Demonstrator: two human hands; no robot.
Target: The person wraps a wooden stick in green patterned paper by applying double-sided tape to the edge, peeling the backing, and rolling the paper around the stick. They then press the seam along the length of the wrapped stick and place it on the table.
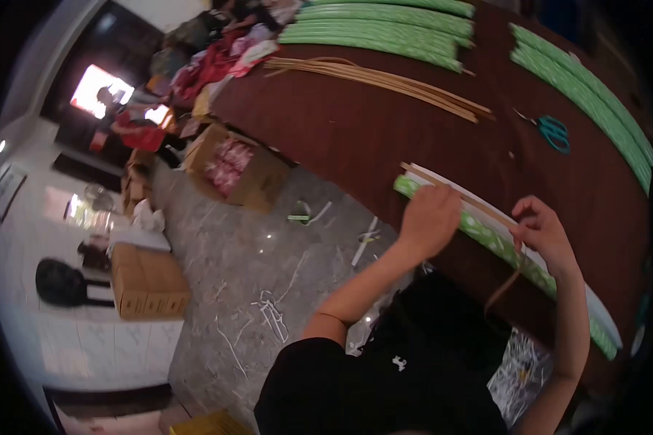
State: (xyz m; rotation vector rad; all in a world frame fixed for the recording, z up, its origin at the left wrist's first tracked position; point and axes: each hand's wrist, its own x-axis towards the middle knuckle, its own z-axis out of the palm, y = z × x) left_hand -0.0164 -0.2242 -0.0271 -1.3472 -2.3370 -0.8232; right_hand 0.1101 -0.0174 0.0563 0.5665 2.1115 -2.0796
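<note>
A green and white patterned roll [486, 233] lies along the near edge of the dark brown table, its white inner side turned up. A thin tan strip [482, 206] runs along the upper side of the roll. My left hand [433, 217] is closed over the roll and strip near their far end, fingers curled down. Farther along, my right hand [540, 230] pinches the tan strip between thumb and fingers. A loose brown length [506, 291] hangs below the right hand across the roll. The fingertips of my left hand are partly hidden.
Teal-handled scissors [553, 133] lie beyond my right hand. Several long tan strips [384, 83] and green patterned rolls [384, 32] lie farther back, with more rolls [588, 101] at right. An open carton [257, 181] stands beside the table; scraps [270, 319] litter the floor. A person [134, 130] is at far left.
</note>
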